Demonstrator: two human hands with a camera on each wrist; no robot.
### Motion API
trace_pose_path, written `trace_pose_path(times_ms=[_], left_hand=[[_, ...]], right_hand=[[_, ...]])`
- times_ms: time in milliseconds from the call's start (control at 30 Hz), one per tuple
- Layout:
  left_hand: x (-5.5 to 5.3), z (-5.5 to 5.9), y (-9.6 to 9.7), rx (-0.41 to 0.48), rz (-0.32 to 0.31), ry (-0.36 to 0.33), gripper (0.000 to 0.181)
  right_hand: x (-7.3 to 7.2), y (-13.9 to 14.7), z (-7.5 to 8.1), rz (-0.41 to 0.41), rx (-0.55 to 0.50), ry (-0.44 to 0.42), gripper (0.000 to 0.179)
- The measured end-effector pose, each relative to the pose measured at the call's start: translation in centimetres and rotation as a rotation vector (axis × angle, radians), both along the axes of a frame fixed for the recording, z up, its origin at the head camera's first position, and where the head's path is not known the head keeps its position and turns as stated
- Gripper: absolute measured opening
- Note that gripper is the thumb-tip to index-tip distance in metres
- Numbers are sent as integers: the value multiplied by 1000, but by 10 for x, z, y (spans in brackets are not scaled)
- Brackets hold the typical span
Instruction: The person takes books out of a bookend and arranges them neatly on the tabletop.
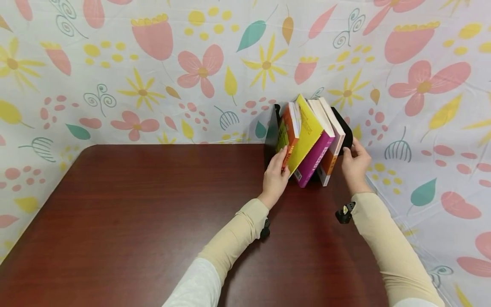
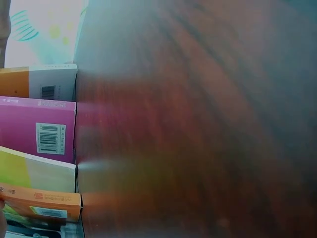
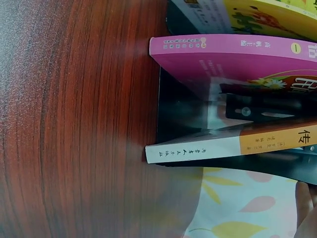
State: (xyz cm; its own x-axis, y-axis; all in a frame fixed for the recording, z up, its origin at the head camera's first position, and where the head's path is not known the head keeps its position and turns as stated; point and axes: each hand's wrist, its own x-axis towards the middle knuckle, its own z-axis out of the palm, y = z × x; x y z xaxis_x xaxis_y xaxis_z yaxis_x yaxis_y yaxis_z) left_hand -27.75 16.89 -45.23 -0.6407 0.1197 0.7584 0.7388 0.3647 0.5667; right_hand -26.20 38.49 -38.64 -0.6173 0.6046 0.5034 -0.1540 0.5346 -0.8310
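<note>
In the head view my left hand [image 1: 275, 177] holds the lower spine of an orange book [image 1: 293, 140] at the left of a row. Beside it a yellow book [image 1: 307, 132] leans to the right. A purple book [image 1: 316, 160] and a white-and-orange book [image 1: 330, 160] follow, also tilted. My right hand [image 1: 355, 165] pinches the edge of the black bookend [image 1: 342, 128] at the right end, thumb toward me. In the right wrist view a gap with black metal separates the purple book [image 3: 198, 64] from the white-and-orange book [image 3: 198, 148].
A second black upright panel [image 1: 271, 132] stands left of the books. The brown wooden table [image 1: 153, 221] extends to the left and front. A flower-patterned cloth [image 1: 153, 72] hangs behind the table and along its right side.
</note>
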Motion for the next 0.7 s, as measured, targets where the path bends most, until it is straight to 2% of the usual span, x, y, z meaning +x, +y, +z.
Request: trace_pose_path(times_ms=[267, 367, 700], left_hand=[[1, -3, -3, 68, -28, 36, 57], [1, -5, -4, 88, -19, 52, 57], [6, -6, -9, 89, -9, 51, 57]], right_hand=[[0, -1, 2, 0, 28, 2, 36], [0, -1, 1, -2, 37, -3, 36], [1, -1, -2, -30, 40, -10, 37]])
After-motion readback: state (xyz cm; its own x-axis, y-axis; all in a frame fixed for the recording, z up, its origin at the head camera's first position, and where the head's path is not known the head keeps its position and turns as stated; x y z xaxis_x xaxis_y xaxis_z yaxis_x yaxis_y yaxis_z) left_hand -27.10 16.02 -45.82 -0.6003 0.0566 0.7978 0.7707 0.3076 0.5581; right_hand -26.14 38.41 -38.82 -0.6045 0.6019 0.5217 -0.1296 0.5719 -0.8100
